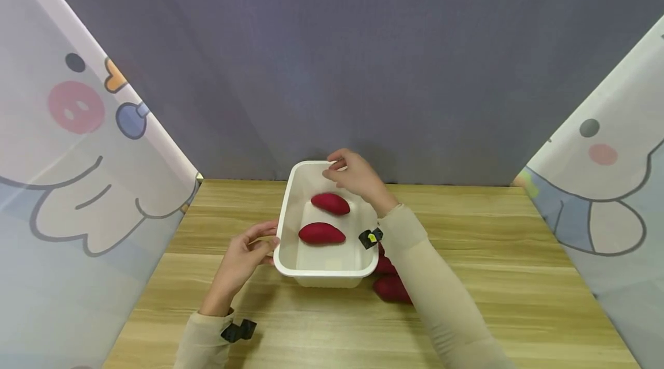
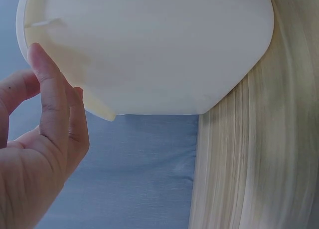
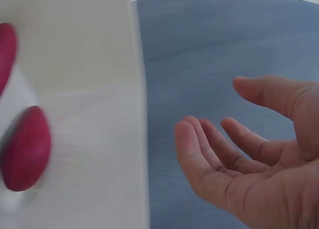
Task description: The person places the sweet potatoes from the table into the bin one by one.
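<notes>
A white rectangular bin point(image 1: 337, 280) stands on the wooden table with two red sweet potatoes inside, one farther back point(image 1: 331, 203) and one nearer point(image 1: 321, 233). My left hand point(image 1: 248, 256) is at its left side, fingertips right at the outer wall under the rim. In the left wrist view those fingers point(image 2: 52, 97) are fairly straight against the white plastic. Over the bin's far right corner hovers my right hand point(image 1: 358, 174), fingers loosely bent. The right wrist view shows nothing between its thumb and fingers point(image 3: 192, 154).
More red sweet potatoes point(image 1: 390, 289) lie on the table point(image 1: 493, 253) right of the bin, partly hidden by my right forearm. A grey curtain point(image 1: 332, 69) hangs behind the table, and cartoon-printed cloths flank it, one on the left point(image 1: 62, 196) and one on the right point(image 1: 607, 184).
</notes>
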Motion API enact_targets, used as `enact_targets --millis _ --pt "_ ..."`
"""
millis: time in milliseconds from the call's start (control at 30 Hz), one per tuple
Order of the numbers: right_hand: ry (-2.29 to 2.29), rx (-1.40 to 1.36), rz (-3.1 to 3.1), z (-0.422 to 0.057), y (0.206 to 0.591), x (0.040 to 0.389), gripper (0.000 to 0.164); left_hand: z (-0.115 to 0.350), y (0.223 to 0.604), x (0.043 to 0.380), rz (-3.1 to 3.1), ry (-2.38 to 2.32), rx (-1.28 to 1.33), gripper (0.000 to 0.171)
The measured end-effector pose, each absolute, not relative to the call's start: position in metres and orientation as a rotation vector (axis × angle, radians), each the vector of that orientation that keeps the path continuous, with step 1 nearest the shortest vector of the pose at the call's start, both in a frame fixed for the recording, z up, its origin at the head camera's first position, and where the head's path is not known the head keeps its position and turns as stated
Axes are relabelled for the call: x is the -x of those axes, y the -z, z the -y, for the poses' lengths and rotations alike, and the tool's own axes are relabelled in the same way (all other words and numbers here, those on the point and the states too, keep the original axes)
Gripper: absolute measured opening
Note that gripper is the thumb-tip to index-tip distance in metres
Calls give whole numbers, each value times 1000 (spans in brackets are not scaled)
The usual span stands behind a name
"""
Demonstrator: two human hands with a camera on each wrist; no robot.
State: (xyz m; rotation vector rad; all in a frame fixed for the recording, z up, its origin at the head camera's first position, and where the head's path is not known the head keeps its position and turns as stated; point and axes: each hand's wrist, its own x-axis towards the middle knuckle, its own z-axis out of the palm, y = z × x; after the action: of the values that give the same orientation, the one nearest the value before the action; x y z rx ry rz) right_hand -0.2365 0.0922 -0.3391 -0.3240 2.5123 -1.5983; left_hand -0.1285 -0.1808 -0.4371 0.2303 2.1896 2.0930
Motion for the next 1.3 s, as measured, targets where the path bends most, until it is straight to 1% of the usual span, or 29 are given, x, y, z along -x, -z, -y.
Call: enact_targets --millis 133,267,433,700,1000,1300 --pt "1636 385 -2555 -105 326 224 37 181 438 129 -2191 -2096 -223 37" --pt "1591 390 -2632 -124 329 211 37 181 439 128 -2185 -2096 -220 38" --pt "1522 422 -2722 -153 346 194 39 182 437 127 -2188 -2097 -204 39" --pt "1444 415 -2860 -205 386 164 37 182 438 126 -2199 -2085 -194 38" --pt "1361 186 -2876 -253 436 133 43 182 438 126 -2185 -2096 -203 39" --pt "1355 -60 -2815 -270 478 114 61 182 437 125 -2189 -2093 -199 40"
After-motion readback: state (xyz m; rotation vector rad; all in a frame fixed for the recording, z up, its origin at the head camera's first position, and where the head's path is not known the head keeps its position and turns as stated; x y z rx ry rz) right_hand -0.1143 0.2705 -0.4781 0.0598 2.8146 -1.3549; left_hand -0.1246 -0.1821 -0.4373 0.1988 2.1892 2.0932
